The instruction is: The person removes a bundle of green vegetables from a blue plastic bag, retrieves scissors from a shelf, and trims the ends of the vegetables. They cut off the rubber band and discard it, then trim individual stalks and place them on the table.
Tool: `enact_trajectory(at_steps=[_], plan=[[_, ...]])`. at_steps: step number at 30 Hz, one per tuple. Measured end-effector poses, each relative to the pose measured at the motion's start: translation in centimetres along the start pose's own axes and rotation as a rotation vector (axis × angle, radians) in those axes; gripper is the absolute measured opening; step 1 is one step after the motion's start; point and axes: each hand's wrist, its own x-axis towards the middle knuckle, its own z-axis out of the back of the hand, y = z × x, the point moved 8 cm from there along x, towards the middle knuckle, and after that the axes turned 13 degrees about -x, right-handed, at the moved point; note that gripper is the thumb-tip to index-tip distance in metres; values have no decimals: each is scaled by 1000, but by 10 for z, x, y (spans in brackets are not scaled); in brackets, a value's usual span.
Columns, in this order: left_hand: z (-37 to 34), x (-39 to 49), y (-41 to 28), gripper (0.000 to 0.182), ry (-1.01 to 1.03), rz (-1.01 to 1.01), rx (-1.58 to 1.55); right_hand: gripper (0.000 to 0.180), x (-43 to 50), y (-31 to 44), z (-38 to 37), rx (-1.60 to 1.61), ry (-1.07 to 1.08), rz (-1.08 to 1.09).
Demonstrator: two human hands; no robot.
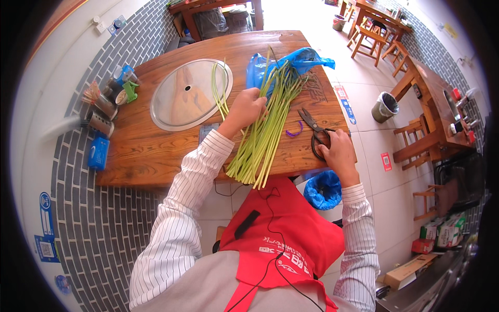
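A bundle of long green garlic scapes (269, 132) lies on the wooden table (175, 152), its cut ends at the near edge. My left hand (247, 109) is on the bundle's upper left part, fingers bent; whether it grips any stems cannot be told. Black-handled scissors (312, 123) lie on the right, blades pointing away, with my right hand (336, 150) at their handles, thumb by one loop. A purple band (295, 129) rests between bundle and scissors. Behind the far tips is a crumpled blue plastic bag (255, 72). A few loose stems (216, 85) lie over the metal disc's right side.
A round metal disc (171, 105) is set in the table. Chopstick holders (102, 124), a green holder (130, 91) and a blue tissue pack (98, 153) stand at the left by the brick wall. A bin with a blue liner (322, 191) sits below the near right edge.
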Motion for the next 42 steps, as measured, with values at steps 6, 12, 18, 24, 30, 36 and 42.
enact_trajectory(at_steps=[6, 12, 18, 24, 30, 36, 42], plan=[[2, -9, -8, 21, 11, 20, -179, 46, -7, 12, 6, 7, -54, 28], [-7, -15, -11, 19, 58, 78, -301, 35, -4, 53, 25, 416, -115, 82], [-30, -30, -22, 18, 138, 44, -305, 32, 35, 97, 9, 1139, -7, -82], [-40, -41, -24, 16, 154, 89, -335, 27, 56, 110, 1, 1422, 40, -248], [-47, -49, -15, 16, 174, 112, -260, 21, 64, 97, -1, 1517, -72, -330], [-54, -48, -10, 18, 189, 96, -344, 17, 63, 100, -7, 1588, 14, -325], [-55, -51, -2, 21, 175, 212, -496, 15, 58, 95, -19, 1667, 64, -365]])
